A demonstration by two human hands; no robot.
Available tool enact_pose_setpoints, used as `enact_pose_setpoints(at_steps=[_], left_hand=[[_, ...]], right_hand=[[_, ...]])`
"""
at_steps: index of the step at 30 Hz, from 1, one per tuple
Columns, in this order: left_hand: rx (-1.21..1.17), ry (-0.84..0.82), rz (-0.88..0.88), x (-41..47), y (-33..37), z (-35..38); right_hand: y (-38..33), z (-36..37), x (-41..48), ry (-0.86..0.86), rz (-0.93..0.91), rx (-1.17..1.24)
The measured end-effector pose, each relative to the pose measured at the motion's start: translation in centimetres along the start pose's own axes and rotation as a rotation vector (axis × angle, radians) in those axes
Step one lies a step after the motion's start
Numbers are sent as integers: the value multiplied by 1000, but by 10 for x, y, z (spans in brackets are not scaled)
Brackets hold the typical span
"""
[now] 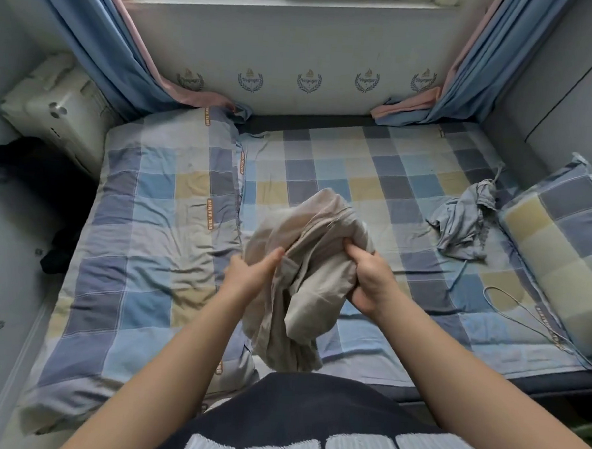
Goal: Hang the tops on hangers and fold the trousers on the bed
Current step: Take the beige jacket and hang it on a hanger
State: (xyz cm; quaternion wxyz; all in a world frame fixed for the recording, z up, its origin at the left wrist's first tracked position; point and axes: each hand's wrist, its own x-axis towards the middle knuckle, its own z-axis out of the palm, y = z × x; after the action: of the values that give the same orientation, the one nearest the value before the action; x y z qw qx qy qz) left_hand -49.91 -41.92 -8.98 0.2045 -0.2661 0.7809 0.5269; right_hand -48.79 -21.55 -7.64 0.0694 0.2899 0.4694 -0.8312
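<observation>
a: where is the beige garment (321,232)?
b: bunched in the air over the checked bed (359,166). my right hand (370,279) clenches a fistful of it. my left hand (247,273) pinches it, thumb on top, fingers hidden behind.
a: how will it handle?
b: light, limp and thin, i'd judge, with soft creases. i'd find a waistband or hem and hold it with 2 hands.

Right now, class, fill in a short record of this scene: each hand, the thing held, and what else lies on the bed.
left hand: holds beige garment
right hand: grips same garment, bunched, held over bed
grey garment: crumpled on bed, right side, beside pillow
wire loop: on bed, near right edge
</observation>
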Motion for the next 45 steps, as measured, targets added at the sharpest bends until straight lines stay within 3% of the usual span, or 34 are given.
enact_pose_setpoints(at_steps=[2, 5, 8, 11, 16, 19, 21, 23, 26, 29, 31, 33, 37, 40, 45], left_hand=[[-70, -82, -206, -6, -15, 5], [-150, -386, -495, -14, -22, 10], [-460, -575, -617, -10, -24, 16], [-718, -531, -521, -14, -8, 28], [-707, -310, -283, -4, 23, 28], [-882, -232, -83, 1, 43, 12], [-920, -246, 99, 4, 52, 3], [-806, -279, 259, -1, 62, -4], [-636, -297, 386, -10, 69, -10], [-551, -351, 449, -19, 72, -18], [-512, -453, 463, -23, 72, -24], [-452, -555, 472, -27, 72, -33], [-413, -614, 486, -28, 70, -51], [-227, -434, 591, -23, 67, -59], [290, 136, 802, 3, 47, -61]], right_hand=[[-5, 5, -5, -33, 54, 119], [-10, 8, -9, -112, 151, 206], [-12, 8, -11, -148, 192, 263], [-12, 3, -13, -154, 209, 294], [-5, -23, -10, -96, 207, 259], [10, -41, -9, -9, 332, 30], [22, -56, -13, -50, 498, -331], [27, -61, -19, -169, 552, -753], [23, -49, -15, -186, 277, -979], [13, -24, -8, -239, -50, -742], [5, -6, -4, -334, -165, -580], [-3, 6, 4, -293, -256, -445], [-18, 9, 26, -202, -167, -337], [-23, 13, 27, -259, -89, -366], [-27, 6, 16, -247, -164, -288]])
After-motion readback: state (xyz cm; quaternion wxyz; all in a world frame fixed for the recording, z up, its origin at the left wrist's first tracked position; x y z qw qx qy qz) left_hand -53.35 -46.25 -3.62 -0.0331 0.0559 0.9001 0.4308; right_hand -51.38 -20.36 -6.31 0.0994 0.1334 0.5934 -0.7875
